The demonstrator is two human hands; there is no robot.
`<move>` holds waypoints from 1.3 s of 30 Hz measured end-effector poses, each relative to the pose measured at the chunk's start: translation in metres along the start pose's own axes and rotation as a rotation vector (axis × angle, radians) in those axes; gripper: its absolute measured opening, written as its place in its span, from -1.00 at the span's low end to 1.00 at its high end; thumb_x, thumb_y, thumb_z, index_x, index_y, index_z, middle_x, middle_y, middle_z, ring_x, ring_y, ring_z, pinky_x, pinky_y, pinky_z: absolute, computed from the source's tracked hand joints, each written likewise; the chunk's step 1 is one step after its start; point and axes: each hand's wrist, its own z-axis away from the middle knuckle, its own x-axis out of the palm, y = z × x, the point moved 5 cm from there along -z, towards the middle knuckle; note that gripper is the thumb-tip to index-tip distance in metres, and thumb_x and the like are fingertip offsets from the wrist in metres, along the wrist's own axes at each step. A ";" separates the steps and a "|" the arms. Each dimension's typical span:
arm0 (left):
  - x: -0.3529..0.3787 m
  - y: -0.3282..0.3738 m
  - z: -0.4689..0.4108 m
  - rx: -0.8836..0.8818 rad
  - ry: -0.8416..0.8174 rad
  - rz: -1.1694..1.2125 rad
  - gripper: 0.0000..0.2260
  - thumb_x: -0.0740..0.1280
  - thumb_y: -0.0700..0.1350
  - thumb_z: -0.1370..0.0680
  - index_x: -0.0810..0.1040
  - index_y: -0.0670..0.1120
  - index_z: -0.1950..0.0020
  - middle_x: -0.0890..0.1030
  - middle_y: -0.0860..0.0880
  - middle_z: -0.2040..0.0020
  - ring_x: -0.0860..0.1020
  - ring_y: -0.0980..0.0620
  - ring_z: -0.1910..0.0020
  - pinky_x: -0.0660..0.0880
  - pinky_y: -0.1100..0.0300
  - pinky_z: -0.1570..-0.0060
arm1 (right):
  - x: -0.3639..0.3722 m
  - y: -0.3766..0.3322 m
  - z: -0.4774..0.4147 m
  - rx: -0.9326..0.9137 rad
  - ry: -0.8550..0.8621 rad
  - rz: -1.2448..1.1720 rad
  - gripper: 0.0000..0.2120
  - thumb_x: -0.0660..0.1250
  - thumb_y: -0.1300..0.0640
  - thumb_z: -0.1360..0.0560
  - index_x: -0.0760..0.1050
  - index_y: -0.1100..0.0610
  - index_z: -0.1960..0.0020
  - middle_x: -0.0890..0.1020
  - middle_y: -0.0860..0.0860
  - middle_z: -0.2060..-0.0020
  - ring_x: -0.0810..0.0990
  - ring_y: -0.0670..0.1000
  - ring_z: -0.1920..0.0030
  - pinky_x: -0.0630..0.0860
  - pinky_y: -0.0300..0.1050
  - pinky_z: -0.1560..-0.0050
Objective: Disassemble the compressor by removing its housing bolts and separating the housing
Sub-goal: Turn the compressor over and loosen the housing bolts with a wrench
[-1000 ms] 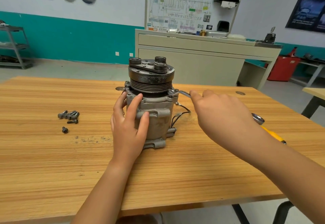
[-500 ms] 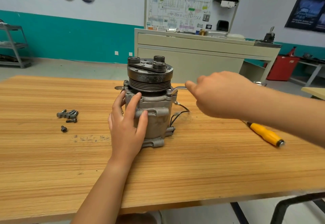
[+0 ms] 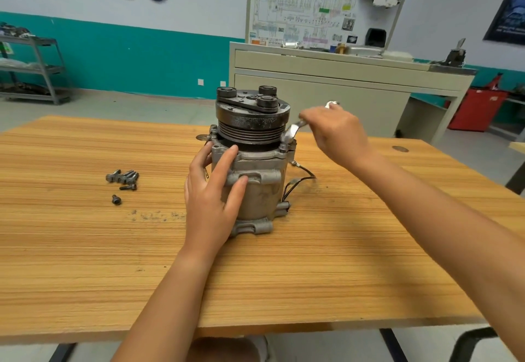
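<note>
The grey compressor (image 3: 255, 168) stands upright on the wooden table (image 3: 85, 233), its dark pulley (image 3: 251, 122) on top. My left hand (image 3: 213, 188) rests against the housing's near left side, fingers spread over it. My right hand (image 3: 335, 131) grips a silver wrench (image 3: 292, 131) whose head sits at a housing bolt (image 3: 283, 145) on the upper right flange. The wrench's far end pokes out above my knuckles. Black wires (image 3: 298, 182) hang from the compressor's right side.
Several removed bolts (image 3: 122, 177) lie in a cluster on the table to the left, one more bolt (image 3: 116, 199) apart in front of them. Dark grit (image 3: 153, 216) is scattered near the compressor's base. A beige cabinet (image 3: 326, 83) stands behind the table.
My right hand has swung the wrench handle away and up, from pointing right to pointing toward the back. My right arm now hides the yellow-handled tool. My left hand stayed on the housing.
</note>
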 end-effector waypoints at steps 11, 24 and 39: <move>0.002 0.000 0.001 -0.050 0.008 0.065 -0.63 0.23 0.06 -0.52 0.27 0.28 -0.30 0.14 0.11 -0.40 0.17 0.02 -0.44 0.26 -0.17 -0.36 | -0.078 -0.038 0.037 0.314 -0.577 0.260 -0.68 0.10 0.17 -0.56 0.28 0.02 -0.30 0.34 -0.02 0.42 0.33 0.05 0.41 0.19 -0.15 0.49; 0.002 0.001 0.001 -0.046 0.007 0.068 -0.62 0.23 0.00 -0.51 0.28 0.27 -0.30 0.13 0.12 -0.39 0.17 0.04 -0.43 0.26 -0.13 -0.37 | -0.068 -0.082 0.020 0.280 -0.839 0.425 -0.63 0.11 0.38 -0.51 0.23 0.30 -0.31 0.33 0.03 0.36 0.27 0.00 0.44 0.11 -0.16 0.57; 0.004 0.003 0.001 -0.051 0.018 0.115 -0.61 0.23 -0.03 -0.51 0.29 0.27 -0.29 0.13 0.11 -0.40 0.15 0.07 -0.43 0.24 -0.05 -0.39 | -0.066 -0.080 0.018 0.065 -0.971 0.606 -0.44 0.08 0.41 -0.53 -0.08 0.37 -0.45 0.18 0.09 0.39 0.17 0.02 0.50 0.12 -0.12 0.59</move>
